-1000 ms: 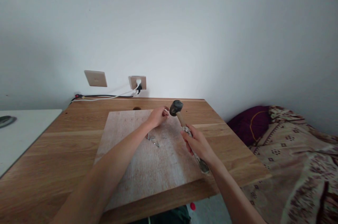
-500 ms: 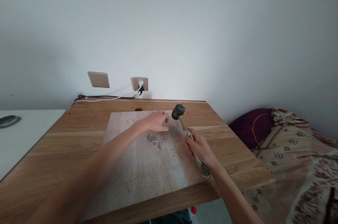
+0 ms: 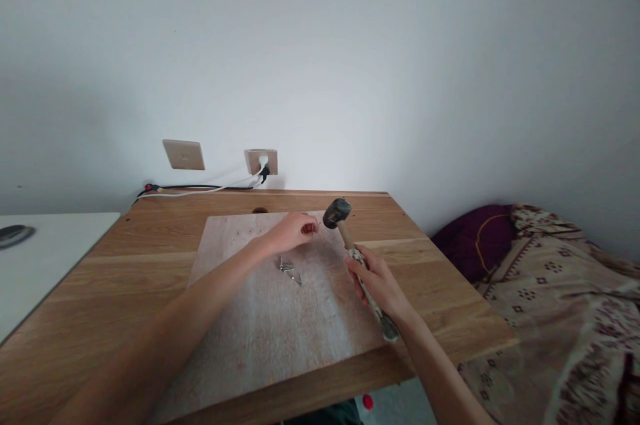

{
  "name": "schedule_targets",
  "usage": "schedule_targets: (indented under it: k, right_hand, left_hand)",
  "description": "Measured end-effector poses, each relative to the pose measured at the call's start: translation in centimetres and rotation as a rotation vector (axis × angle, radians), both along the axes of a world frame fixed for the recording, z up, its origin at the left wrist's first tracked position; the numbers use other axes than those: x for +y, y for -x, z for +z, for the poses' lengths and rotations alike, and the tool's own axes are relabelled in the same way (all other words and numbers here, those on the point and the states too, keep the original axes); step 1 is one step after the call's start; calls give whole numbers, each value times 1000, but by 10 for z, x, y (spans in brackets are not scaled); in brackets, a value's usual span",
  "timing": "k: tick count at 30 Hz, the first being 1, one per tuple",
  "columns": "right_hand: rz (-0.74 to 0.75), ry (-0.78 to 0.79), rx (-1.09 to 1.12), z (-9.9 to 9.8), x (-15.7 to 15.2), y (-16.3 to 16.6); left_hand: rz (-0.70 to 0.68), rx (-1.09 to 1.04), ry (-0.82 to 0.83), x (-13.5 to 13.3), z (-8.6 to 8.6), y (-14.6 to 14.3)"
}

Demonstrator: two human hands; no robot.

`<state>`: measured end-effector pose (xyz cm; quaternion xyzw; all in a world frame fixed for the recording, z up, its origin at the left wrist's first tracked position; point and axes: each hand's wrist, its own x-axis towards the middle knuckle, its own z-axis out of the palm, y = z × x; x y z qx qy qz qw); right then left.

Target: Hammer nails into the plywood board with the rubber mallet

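My right hand (image 3: 376,278) is wrapped round the handle of a mallet (image 3: 338,213) with a dark head and a worn, pale wooden handle. The mallet is tilted, its head up and to the left above the far part of a thin, pale wooden board (image 3: 270,338). My left hand (image 3: 293,231) is at the board's far side, just left of the mallet head. Its fingers are curled together in a pinch; whatever lies between the fingertips is too small to make out. A few loose metal nails (image 3: 290,269) lie on the board below my left hand.
Under the board is a wooden table (image 3: 125,278) against the wall. White and black cables (image 3: 200,190) run along its back edge to a socket (image 3: 262,161). A white surface (image 3: 50,265) stands at the left, and patterned bedding (image 3: 545,298) lies at the right.
The fingers of my left hand have drawn in from a looser, spread position to a pinch. My right hand keeps the mallet in nearly the same place.
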<state>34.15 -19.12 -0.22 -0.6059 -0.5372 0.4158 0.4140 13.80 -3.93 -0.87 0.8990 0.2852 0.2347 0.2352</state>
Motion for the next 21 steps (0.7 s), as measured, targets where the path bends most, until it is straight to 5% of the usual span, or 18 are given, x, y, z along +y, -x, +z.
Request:
schedule_targets:
  k: [4,21]
  right_hand:
    - [12,-13,1,-1,5,4]
    - [67,-8,16,-1,10,16]
  left_hand:
    - [193,-112,6,22,-15,3]
    - [221,-224,111,22,-34,-3]
